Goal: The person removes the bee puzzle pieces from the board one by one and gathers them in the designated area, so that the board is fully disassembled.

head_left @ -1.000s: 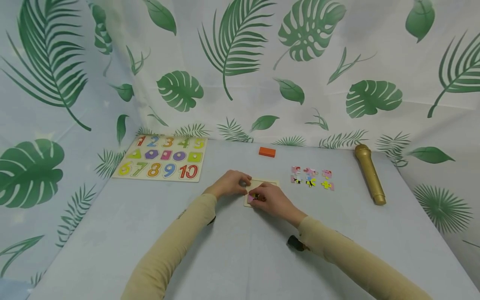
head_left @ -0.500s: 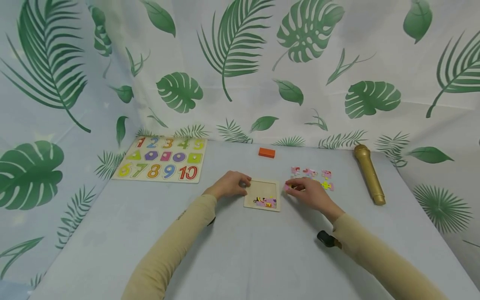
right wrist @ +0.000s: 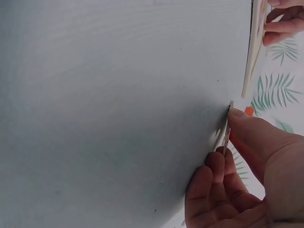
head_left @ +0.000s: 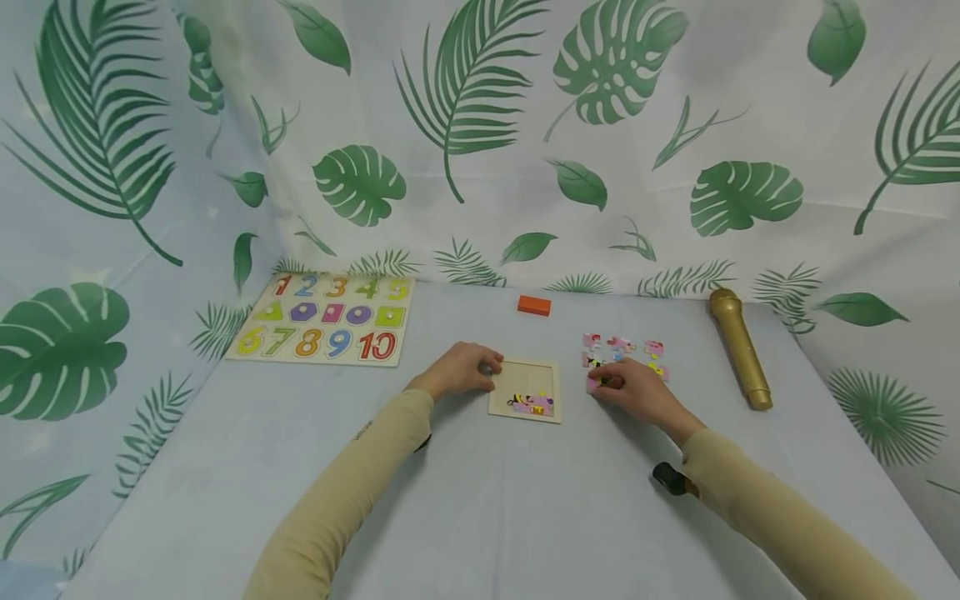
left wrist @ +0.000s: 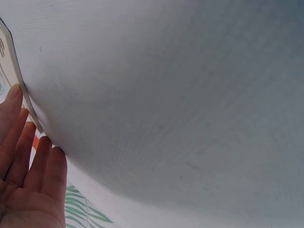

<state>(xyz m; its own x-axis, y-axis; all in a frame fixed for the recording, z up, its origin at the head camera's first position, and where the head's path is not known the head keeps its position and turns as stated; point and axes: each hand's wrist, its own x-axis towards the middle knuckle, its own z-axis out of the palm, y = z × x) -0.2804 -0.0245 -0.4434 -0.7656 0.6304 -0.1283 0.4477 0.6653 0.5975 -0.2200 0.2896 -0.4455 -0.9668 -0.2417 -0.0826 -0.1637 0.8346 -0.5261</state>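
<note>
In the head view, a small square wooden puzzle tray (head_left: 525, 379) lies on the table, with joined pink and yellow picture pieces (head_left: 534, 403) along its bottom right. My left hand (head_left: 461, 369) touches the tray's left edge and upper left corner with its fingertips; the left wrist view shows its fingers fairly straight along the edge. My right hand (head_left: 643, 392) pinches a jigsaw piece (right wrist: 227, 135) between thumb and fingers, low over the table. Just beyond it lie several loose jigsaw pieces (head_left: 621, 343), partly hidden by that hand.
A wooden number and shape board (head_left: 322, 321) lies at the back left. An orange block (head_left: 534, 305) sits behind the tray. To the right lies a gold microphone (head_left: 740, 350). Leaf-print cloth (head_left: 525, 200) hangs behind and at both sides of the table.
My right hand has moved from over the tray to the right, beside the loose pieces, with the jigsaw piece still pinched. The left hand has stayed at the tray's edge.
</note>
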